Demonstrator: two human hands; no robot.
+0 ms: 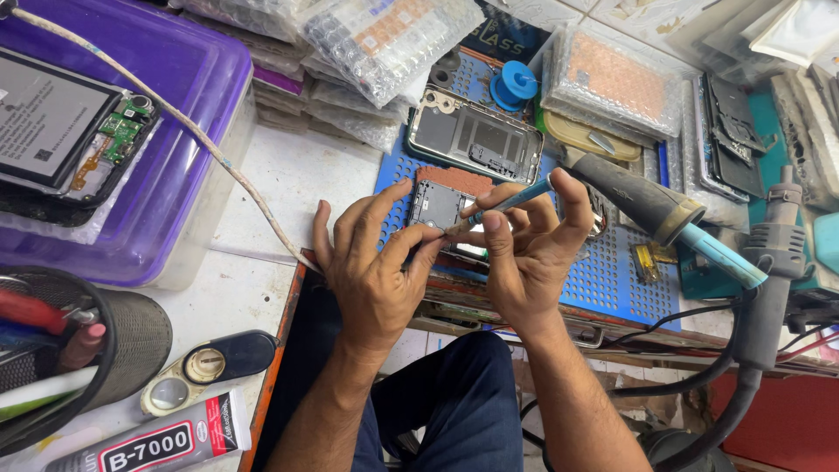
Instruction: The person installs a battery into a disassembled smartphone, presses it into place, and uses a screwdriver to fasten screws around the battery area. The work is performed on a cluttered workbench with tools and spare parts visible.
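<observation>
Cluttered repair tabletop (288, 175), blue perforated mat (612, 280) at 3 o'clock. Left hand (371, 275) pinching phone frame (437, 210) at centre; right hand (524, 253) pinching blue tweezers (507, 203), tip on frame. Risk: tip slips, scratches board; soldering iron (664, 214) close at 3 o'clock, burn hazard.

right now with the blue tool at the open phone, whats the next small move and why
Probably ease the tip of the blue tool a little further down onto the open phone, keeping it steady. The right hand holds the tool like a pen, tip at the phone's edge, where the left hand has its thumb and forefinger. What the tip touches is hidden behind the fingers.
</observation>
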